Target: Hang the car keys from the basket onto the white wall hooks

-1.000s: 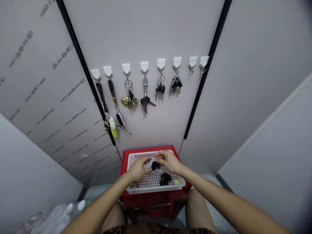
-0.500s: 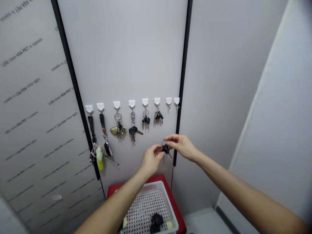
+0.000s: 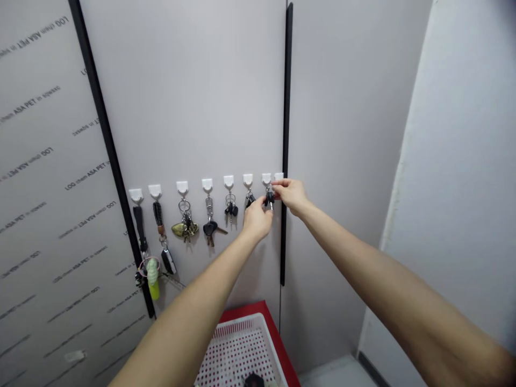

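Note:
Both my hands are raised to a row of white wall hooks (image 3: 207, 184). My right hand (image 3: 291, 194) pinches the ring of a black key bunch (image 3: 269, 198) right at the second hook from the right (image 3: 266, 178). My left hand (image 3: 257, 219) is closed just below, fingertips touching the same bunch. The hooks to the left carry other key sets, among them a brass-tagged bunch (image 3: 184, 228) and a green fob (image 3: 152, 274). The rightmost hook (image 3: 279, 176) shows nothing hanging from it.
A white perforated basket (image 3: 237, 349) sits on a red stool (image 3: 262, 310) below, with a dark item (image 3: 253, 380) at its near edge. Black vertical strips (image 3: 285, 140) divide the grey wall panels. A white wall rises at the right.
Both hands lifted the black key bunch out of the basket and up to the hook row. My view tilted upward, so the basket slid to the bottom edge.

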A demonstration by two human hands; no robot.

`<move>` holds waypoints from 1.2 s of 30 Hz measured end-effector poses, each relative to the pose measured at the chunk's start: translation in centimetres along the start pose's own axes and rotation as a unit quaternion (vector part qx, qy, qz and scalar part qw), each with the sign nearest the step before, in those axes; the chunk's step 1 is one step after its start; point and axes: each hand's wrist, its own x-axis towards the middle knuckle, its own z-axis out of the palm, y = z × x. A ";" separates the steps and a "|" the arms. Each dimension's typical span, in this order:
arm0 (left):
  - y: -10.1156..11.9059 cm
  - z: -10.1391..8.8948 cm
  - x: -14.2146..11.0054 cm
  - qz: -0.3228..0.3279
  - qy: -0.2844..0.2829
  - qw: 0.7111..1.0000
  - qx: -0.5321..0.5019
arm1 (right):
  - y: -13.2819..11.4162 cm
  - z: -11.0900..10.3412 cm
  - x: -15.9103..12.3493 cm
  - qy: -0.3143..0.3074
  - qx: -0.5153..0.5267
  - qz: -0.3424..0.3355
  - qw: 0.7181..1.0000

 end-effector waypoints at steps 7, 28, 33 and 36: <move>-0.5 0.1 -0.4 -0.011 -0.018 1.000 0.019 | 1.0 0.8 0.8 0.045 -0.175 -0.044 0.983; -16.1 1.0 -23.2 -0.192 -0.381 0.887 0.178 | 15.6 2.9 -23.8 -0.622 -0.389 -0.138 0.666; -16.3 1.0 -23.3 -0.213 -0.389 0.886 0.135 | 16.1 3.1 -24.4 -0.621 -0.356 -0.133 0.685; -16.5 1.0 -23.2 -0.218 -0.373 0.900 0.055 | 16.0 3.4 -24.0 -0.581 -0.333 -0.113 0.734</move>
